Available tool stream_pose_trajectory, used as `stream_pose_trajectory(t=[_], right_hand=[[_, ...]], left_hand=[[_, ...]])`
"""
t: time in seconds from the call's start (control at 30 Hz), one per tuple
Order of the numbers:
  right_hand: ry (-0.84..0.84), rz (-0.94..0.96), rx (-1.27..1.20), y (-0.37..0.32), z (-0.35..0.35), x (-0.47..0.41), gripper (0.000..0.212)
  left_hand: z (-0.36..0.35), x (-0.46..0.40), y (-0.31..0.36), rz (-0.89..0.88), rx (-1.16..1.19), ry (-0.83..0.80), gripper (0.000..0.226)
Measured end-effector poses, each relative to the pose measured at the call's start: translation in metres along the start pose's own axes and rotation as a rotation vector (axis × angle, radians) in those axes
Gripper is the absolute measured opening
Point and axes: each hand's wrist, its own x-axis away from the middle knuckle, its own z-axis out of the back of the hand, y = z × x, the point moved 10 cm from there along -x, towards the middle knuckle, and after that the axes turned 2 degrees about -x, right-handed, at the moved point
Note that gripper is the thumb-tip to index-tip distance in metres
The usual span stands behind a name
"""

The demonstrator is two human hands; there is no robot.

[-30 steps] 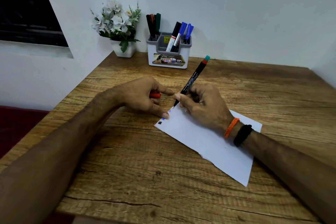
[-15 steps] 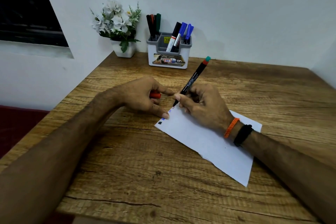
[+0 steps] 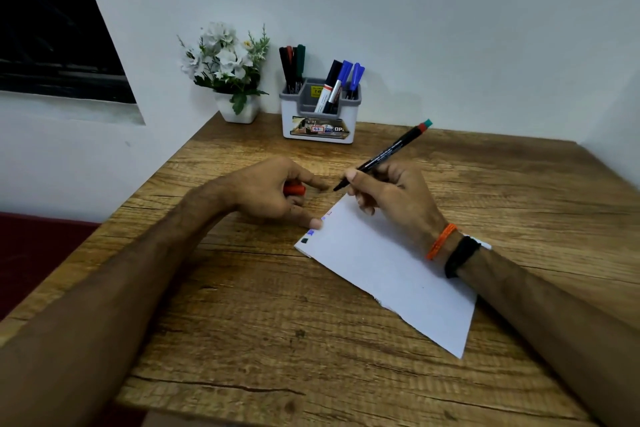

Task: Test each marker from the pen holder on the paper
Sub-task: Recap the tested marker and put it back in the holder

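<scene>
A white sheet of paper (image 3: 391, 270) lies on the wooden table (image 3: 263, 329), with small black, blue and red marks along its far left edge. My right hand (image 3: 391, 198) grips a black marker (image 3: 384, 152) with a red and teal end; its tip hovers just off the paper's far corner. My left hand (image 3: 273, 191) holds the red cap (image 3: 294, 189) in its curled fingers, and one fingertip presses the paper's edge. The white and grey pen holder (image 3: 318, 118) stands at the back with several black, red, green and blue markers in it.
A white pot of artificial white flowers (image 3: 228, 69) stands left of the holder, against the wall. The table's left edge drops off beside a dark red surface (image 3: 34, 253). A dark window (image 3: 52, 28) is at upper left.
My right hand has lifted the marker tip off the paper and shifted slightly away, leaving a small red mark. My left hand stays in place.
</scene>
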Motion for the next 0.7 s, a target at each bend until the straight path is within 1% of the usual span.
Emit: stream_pose_trajectory(t=[0.13, 0.23, 0.3, 0.4, 0.5, 0.6, 0.7], right_hand=[[-0.043, -0.088, -0.191, 0.001, -0.001, -0.001, 0.023], [-0.089, -0.202, -0.343, 0.004, -0.005, -0.002, 0.035], [-0.117, -0.235, -0.4, 0.005, -0.006, -0.001, 0.04], [-0.103, -0.203, -0.413, 0.001, -0.001, 0.0, 0.038], [-0.048, -0.16, -0.374, -0.004, 0.006, -0.001, 0.028], [-0.008, -0.151, -0.345, -0.007, 0.01, -0.002, 0.014], [0.011, -0.136, -0.326, -0.008, 0.012, -0.002, 0.011]], left_hand=[[0.017, 0.004, 0.0, -0.013, 0.043, 0.146, 0.034], [0.024, 0.005, -0.004, -0.002, 0.149, 0.227, 0.017], [0.024, 0.004, -0.004, -0.002, 0.146, 0.25, 0.017], [0.026, 0.002, 0.001, -0.032, 0.146, 0.301, 0.022], [0.03, 0.002, 0.003, -0.059, 0.196, 0.352, 0.023], [0.034, 0.001, -0.001, -0.076, 0.301, 0.387, 0.017], [0.036, 0.0, -0.005, -0.074, 0.37, 0.402, 0.015]])
